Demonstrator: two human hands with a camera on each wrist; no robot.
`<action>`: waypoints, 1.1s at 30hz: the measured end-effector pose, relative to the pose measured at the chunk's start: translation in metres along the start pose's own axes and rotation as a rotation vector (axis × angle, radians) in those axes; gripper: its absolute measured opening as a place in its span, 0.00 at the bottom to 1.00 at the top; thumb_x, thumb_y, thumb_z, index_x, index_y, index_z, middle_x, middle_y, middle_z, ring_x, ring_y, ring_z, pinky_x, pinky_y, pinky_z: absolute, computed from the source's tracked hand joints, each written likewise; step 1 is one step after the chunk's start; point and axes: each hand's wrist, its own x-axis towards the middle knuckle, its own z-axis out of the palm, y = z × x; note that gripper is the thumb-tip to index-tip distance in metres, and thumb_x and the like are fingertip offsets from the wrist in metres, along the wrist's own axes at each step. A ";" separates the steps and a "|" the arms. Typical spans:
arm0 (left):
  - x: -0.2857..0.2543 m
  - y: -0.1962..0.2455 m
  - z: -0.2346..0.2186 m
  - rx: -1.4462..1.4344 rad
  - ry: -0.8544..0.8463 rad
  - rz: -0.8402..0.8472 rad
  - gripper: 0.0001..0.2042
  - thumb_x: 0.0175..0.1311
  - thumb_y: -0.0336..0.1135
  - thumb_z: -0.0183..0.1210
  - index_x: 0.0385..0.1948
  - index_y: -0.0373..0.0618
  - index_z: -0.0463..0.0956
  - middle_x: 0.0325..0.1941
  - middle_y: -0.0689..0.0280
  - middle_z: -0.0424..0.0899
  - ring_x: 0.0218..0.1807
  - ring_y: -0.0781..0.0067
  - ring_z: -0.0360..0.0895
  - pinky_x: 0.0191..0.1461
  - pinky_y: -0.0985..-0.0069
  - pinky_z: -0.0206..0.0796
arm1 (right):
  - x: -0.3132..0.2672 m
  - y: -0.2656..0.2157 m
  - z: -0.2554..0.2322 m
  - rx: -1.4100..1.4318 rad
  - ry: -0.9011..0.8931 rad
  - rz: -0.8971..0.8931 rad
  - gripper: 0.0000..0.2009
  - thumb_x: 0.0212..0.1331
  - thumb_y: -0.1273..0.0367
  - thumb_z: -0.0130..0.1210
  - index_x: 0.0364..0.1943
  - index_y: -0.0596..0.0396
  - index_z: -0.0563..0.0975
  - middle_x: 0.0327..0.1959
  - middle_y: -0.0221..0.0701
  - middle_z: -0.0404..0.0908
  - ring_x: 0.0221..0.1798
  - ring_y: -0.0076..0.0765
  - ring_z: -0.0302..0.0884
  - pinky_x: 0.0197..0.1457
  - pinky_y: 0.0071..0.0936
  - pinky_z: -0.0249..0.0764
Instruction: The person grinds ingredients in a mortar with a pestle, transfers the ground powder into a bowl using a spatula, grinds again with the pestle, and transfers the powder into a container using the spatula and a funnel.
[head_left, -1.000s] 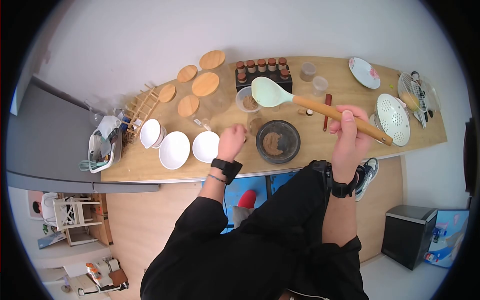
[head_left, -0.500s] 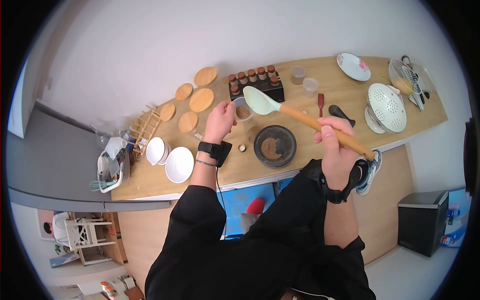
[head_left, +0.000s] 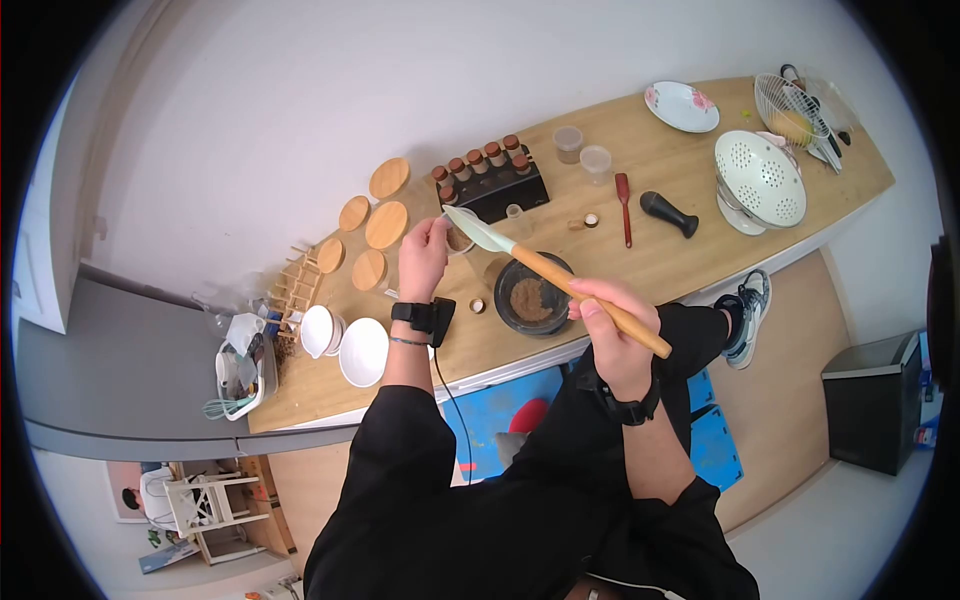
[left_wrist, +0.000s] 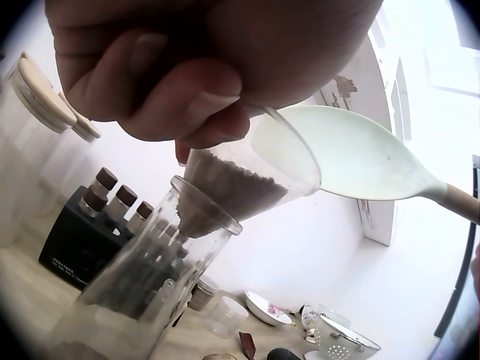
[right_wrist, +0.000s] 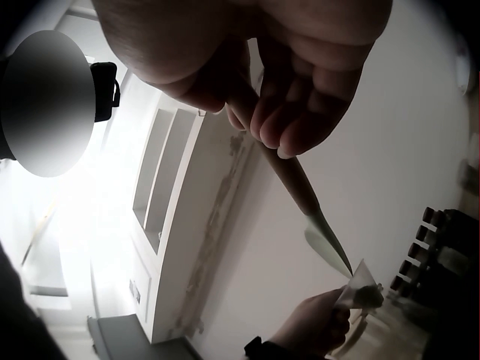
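Observation:
My left hand pinches the rim of a clear funnel holding brown powder. The funnel's lower part sits inside the mouth of a tilted-looking glass bottle in the left wrist view. My right hand grips the wooden handle of a spoon with a pale green head. That head is turned nearly on edge at the funnel's rim, beside my left fingers. Below the handle stands a dark mortar, with brown powder spread over its bottom.
A spice rack stands behind the funnel. Wooden-lidded jars and white bowls are on the left. Farther right lie a dark red utensil, a black pestle, a colander and a floral plate.
My left hand has gone from the table beside the mortar up to the funnel's rim. The spoon has moved left to the funnel, its head turning from face-up to nearly on edge.

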 end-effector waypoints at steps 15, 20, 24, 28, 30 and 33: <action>0.004 -0.014 0.002 0.136 0.061 0.192 0.15 0.70 0.40 0.53 0.37 0.37 0.82 0.24 0.54 0.81 0.28 0.65 0.79 0.36 0.69 0.69 | -0.005 -0.002 -0.008 0.057 -0.144 0.107 0.12 0.61 0.79 0.50 0.45 0.66 0.82 0.33 0.41 0.85 0.34 0.32 0.83 0.41 0.25 0.80; 0.005 -0.016 0.002 0.137 0.058 0.182 0.16 0.72 0.42 0.53 0.38 0.37 0.82 0.21 0.63 0.76 0.26 0.76 0.71 0.34 0.74 0.65 | -0.007 -0.002 -0.005 0.107 -0.142 0.014 0.12 0.63 0.79 0.48 0.45 0.66 0.82 0.31 0.41 0.85 0.33 0.32 0.84 0.40 0.26 0.80; 0.006 -0.017 0.002 0.127 0.060 0.223 0.16 0.72 0.41 0.53 0.38 0.37 0.82 0.21 0.63 0.77 0.26 0.77 0.71 0.34 0.74 0.65 | -0.007 -0.003 -0.005 0.069 -0.153 0.138 0.12 0.62 0.79 0.48 0.44 0.66 0.82 0.31 0.39 0.85 0.32 0.31 0.83 0.40 0.25 0.80; 0.007 -0.019 0.001 0.151 0.058 0.183 0.15 0.72 0.41 0.52 0.38 0.38 0.82 0.21 0.64 0.77 0.27 0.77 0.71 0.34 0.75 0.65 | -0.005 -0.006 -0.007 0.086 -0.150 0.084 0.12 0.61 0.78 0.49 0.43 0.67 0.82 0.30 0.40 0.84 0.32 0.32 0.83 0.40 0.25 0.80; 0.007 -0.020 0.002 0.151 0.049 0.190 0.15 0.72 0.41 0.52 0.38 0.38 0.82 0.21 0.64 0.77 0.27 0.77 0.71 0.35 0.75 0.65 | -0.004 -0.007 -0.008 0.026 -0.194 0.100 0.12 0.61 0.78 0.49 0.43 0.67 0.82 0.30 0.40 0.84 0.32 0.32 0.83 0.40 0.26 0.80; 0.005 -0.015 0.000 0.143 0.057 0.168 0.15 0.72 0.41 0.52 0.38 0.37 0.82 0.22 0.63 0.77 0.27 0.77 0.72 0.35 0.75 0.66 | -0.005 -0.007 -0.008 0.079 -0.166 0.036 0.12 0.60 0.77 0.49 0.42 0.68 0.82 0.30 0.41 0.84 0.33 0.33 0.83 0.40 0.26 0.79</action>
